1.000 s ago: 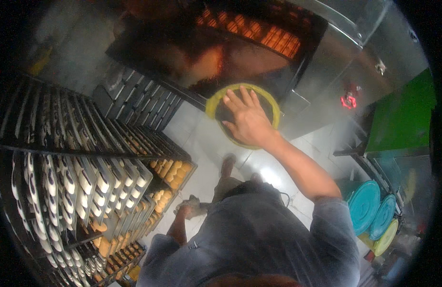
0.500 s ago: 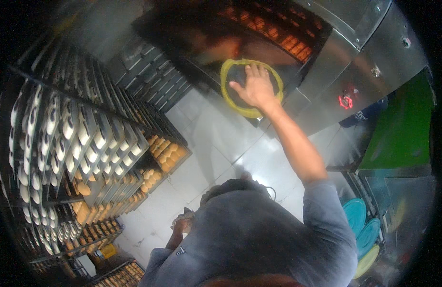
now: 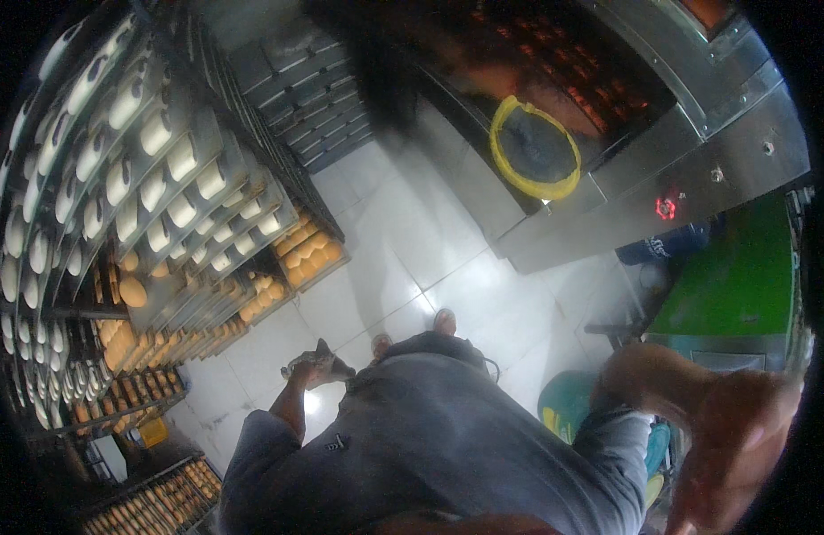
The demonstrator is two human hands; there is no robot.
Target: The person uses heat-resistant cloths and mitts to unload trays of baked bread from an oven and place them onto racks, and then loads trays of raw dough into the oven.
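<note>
My left hand (image 3: 299,373) hangs low beside my body, closed around a crumpled greyish cloth (image 3: 320,364). My right arm is bent up at the right, and the right hand (image 3: 737,446) looms large close to the camera. Its fingers are blurred and partly lost in the dark rim, so whether it holds anything cannot be made out. Away from both hands, a round thing with a yellow rim (image 3: 561,188) and a dark middle rests on the ledge of the open oven (image 3: 599,53). Inside the oven, rows of pieces glow orange.
At the left stands a tall rack (image 3: 198,80) of trays with pale dough pieces and browned buns (image 3: 312,254). The steel oven front (image 3: 599,209) carries a red knob (image 3: 666,208). A green panel (image 3: 719,276) and teal round containers (image 3: 559,397) are at the right.
My right hand has left the yellow-rimmed round thing and drawn back, up to the right near the camera. The view has shifted; the left hand still holds the cloth.
</note>
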